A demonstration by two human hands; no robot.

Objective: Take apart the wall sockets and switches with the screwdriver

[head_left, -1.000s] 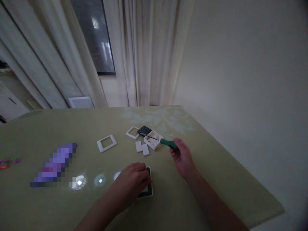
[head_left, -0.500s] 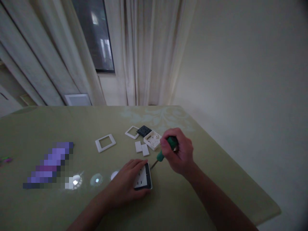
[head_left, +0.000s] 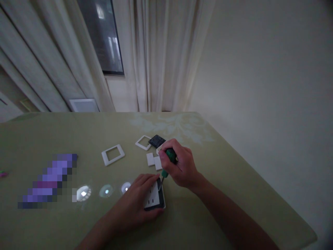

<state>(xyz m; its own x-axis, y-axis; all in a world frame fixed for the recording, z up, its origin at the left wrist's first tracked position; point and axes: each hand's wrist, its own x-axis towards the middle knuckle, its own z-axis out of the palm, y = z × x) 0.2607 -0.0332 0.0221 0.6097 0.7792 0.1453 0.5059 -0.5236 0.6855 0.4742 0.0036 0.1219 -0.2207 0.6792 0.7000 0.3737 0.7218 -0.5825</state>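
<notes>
My left hand (head_left: 140,198) grips a wall socket (head_left: 154,198) on the table, its fingers and thumb around the edges. The socket has a white slotted face, a dark inner border and a white base. In my right hand (head_left: 180,165) is a green-handled screwdriver (head_left: 164,173), held in a closed fist. Its metal tip reaches the dark border at the socket's right side, by the white face. My left hand covers the socket's left part.
Beyond my hands lie two white frames (head_left: 113,155) (head_left: 143,142), a dark socket insert (head_left: 157,141), a white box partly hidden by my right hand, and two white rectangular plates (head_left: 150,159). A blurred purple object (head_left: 52,180) lies left. The table (head_left: 221,215) ends near the wall at right.
My right hand has moved left with the screwdriver. Its tip has shifted from the socket's outer right edge onto the dark border. The left hand keeps its hold.
</notes>
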